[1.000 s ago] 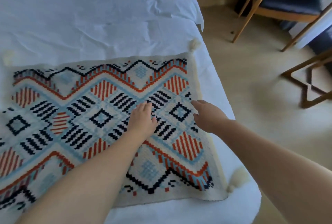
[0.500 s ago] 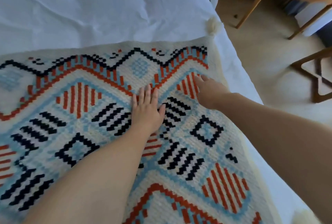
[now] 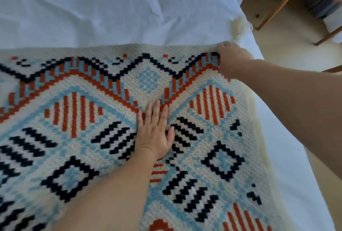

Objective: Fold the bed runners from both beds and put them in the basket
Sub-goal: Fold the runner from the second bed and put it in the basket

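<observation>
Since a second ago the right hand (image 3: 230, 58) has slid up to the far right corner of the bed runner (image 3: 77, 138) and pinches it, while the left hand (image 3: 154, 134) lies flat, fingers spread, on the runner spread across the white bed (image 3: 111, 12).

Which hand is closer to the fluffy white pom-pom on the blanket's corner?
The right hand. It grips the bed runner at the far corner, just below the pom-pom. The left hand lies flat on the runner's middle, much farther from it.
</observation>
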`<state>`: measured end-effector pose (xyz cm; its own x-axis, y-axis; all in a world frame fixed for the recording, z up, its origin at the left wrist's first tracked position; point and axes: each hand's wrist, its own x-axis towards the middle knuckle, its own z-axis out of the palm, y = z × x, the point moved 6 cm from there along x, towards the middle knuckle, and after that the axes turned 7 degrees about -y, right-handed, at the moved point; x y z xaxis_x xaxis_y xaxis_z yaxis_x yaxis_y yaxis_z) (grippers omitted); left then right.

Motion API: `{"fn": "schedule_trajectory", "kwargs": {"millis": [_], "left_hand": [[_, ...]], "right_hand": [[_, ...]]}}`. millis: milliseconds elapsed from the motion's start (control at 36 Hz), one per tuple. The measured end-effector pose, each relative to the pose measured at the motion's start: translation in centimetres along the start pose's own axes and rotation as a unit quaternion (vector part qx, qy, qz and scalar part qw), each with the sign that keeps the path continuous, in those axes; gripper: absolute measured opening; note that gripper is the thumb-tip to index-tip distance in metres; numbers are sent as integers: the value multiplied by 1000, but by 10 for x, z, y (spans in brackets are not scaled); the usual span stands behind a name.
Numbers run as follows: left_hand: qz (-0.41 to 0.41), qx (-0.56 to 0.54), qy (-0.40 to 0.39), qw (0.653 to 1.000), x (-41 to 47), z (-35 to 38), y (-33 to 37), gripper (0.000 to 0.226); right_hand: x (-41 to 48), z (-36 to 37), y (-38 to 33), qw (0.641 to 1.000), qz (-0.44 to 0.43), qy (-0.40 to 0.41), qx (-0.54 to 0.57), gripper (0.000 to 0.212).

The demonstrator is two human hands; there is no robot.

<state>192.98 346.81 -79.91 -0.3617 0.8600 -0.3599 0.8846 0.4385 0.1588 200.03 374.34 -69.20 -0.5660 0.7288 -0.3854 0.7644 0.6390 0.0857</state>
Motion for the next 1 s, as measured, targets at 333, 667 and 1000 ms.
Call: {"fn": "schedule_trajectory", "kwargs": {"millis": [333,667,1000], "left_hand": [[-16,27,-23,999,3,1,0,69],[9,-48,207,977,-3,-132,29,65],[44,-37,81,995,-48,-132,41,13]], "right_hand": [[-22,-8,7,985,-51,68,-149,10],[-120,10,44,996,-93,5,-6,17],[-179,25,62,991,-85,-18,-98,23]]}}
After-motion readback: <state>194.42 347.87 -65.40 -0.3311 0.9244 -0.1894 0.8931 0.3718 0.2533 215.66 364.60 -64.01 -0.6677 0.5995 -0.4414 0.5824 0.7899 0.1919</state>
